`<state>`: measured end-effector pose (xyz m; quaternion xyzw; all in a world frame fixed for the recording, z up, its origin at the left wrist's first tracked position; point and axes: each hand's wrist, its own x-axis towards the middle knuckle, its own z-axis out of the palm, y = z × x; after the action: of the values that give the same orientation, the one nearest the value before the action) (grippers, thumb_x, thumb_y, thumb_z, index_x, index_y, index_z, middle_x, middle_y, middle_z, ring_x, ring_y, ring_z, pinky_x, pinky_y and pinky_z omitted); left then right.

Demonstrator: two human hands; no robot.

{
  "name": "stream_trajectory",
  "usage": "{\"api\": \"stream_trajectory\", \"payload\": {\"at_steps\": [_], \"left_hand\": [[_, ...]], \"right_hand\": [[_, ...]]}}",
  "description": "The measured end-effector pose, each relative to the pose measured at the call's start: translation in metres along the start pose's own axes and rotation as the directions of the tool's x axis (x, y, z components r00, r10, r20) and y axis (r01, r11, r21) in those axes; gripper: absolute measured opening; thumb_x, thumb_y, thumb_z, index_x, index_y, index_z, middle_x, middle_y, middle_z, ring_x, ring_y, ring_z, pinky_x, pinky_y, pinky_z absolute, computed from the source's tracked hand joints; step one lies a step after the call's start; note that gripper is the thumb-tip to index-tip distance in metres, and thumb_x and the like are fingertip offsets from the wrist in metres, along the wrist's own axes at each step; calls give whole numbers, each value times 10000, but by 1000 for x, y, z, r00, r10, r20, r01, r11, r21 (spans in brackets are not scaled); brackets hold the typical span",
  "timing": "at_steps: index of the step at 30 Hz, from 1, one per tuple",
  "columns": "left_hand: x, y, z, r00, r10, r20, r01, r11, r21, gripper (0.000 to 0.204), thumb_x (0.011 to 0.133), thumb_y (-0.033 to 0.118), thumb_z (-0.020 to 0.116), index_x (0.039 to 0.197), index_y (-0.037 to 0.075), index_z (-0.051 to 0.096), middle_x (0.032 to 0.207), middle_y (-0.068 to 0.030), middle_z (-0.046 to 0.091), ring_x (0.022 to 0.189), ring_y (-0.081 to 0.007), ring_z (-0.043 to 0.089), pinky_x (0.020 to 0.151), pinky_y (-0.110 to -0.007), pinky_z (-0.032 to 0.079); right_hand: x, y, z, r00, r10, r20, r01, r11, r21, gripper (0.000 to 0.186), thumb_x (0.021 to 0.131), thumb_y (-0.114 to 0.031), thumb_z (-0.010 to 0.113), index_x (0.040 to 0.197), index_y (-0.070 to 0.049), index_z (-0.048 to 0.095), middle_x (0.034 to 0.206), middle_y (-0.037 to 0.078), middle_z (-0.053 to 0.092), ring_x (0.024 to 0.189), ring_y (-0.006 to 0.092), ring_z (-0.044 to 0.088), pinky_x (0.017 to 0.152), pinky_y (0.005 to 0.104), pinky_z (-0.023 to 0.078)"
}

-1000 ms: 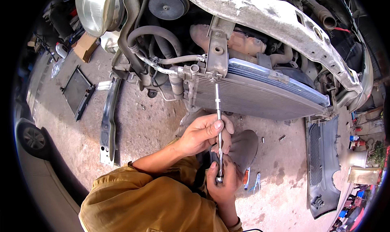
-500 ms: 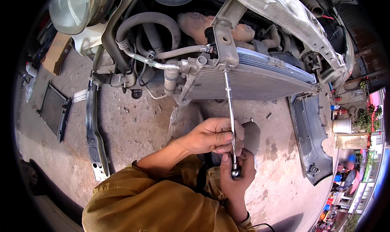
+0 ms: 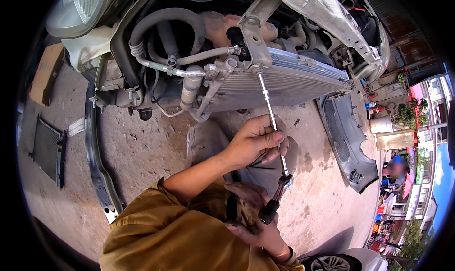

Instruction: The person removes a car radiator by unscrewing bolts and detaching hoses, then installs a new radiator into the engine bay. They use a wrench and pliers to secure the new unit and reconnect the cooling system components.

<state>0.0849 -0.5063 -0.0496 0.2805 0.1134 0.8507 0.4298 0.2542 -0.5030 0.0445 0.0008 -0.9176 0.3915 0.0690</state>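
My left hand point(image 3: 258, 140) is closed around a long chrome extension bar point(image 3: 266, 95), fingers and thumb wrapped about its middle. The bar's upper end meets the underside of a metal bracket point(image 3: 256, 45) at the top of a finned car radiator point(image 3: 284, 83). At its lower end the bar joins a ratchet wrench point(image 3: 269, 210), whose black-gripped handle angles down toward me. My right hand point(image 3: 256, 223) lies beside that handle, thumb and fingers apart, not wrapped round it. Whether the palm touches the grip I cannot tell.
Hoses and pipes point(image 3: 189, 88) run left of the radiator, below a headlight point(image 3: 78, 10). On the ground lie a long metal beam point(image 3: 97, 164), a dark finned panel point(image 3: 47, 150), a cardboard box point(image 3: 46, 74) and a grey fender point(image 3: 348, 143). A car wheel point(image 3: 330, 263) shows at lower right.
My right hand has let go of the ratchet's head and moved down and left, opening. The ratchet handle now shows, angled downward. My left hand still grips the bar, and the view has shifted.
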Motion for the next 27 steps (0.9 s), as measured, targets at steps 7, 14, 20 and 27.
{"api": "stream_trajectory", "payload": {"at_steps": [7, 14, 20, 27], "left_hand": [[-4, 16, 11, 998, -62, 12, 63, 986, -154, 270, 1003, 325, 563, 981, 61, 507, 840, -122, 592, 525, -84, 472, 420, -199, 334], [5, 22, 14, 993, -113, -44, 113, 994, -8, 321, 1026, 369, 507, 958, 56, 500, 848, -124, 591, 540, -83, 477, 437, -194, 349], [-4, 31, 17, 990, -63, -124, 65, 998, 14, 345, 1033, 392, 482, 942, 60, 515, 811, -132, 613, 518, -92, 484, 422, -200, 345], [5, 16, 21, 982, -89, -169, 85, 996, -28, 377, 1046, 401, 441, 935, 53, 531, 778, -138, 603, 466, -82, 438, 410, -193, 334]], "right_hand": [[9, 57, -51, 803, -294, -518, -181, 708, -682, 399, 1036, -237, 406, 1203, 79, 584, 1184, 181, 632, 1129, 317, 572, 955, 403, 456], [-19, 41, 31, 942, 61, -330, -72, 997, -21, 341, 985, -146, 407, 1096, 66, 650, 1030, 192, 708, 906, 293, 670, 809, 350, 513], [2, 5, -42, 755, -363, -546, -20, 820, -572, 335, 912, -72, 426, 1126, 67, 643, 1027, 168, 722, 904, 287, 602, 770, 317, 505], [-31, 56, 39, 855, 373, -361, -389, 921, 30, 193, 880, 2, 596, 1070, 27, 616, 901, 169, 696, 808, 222, 696, 790, 316, 519]]}}
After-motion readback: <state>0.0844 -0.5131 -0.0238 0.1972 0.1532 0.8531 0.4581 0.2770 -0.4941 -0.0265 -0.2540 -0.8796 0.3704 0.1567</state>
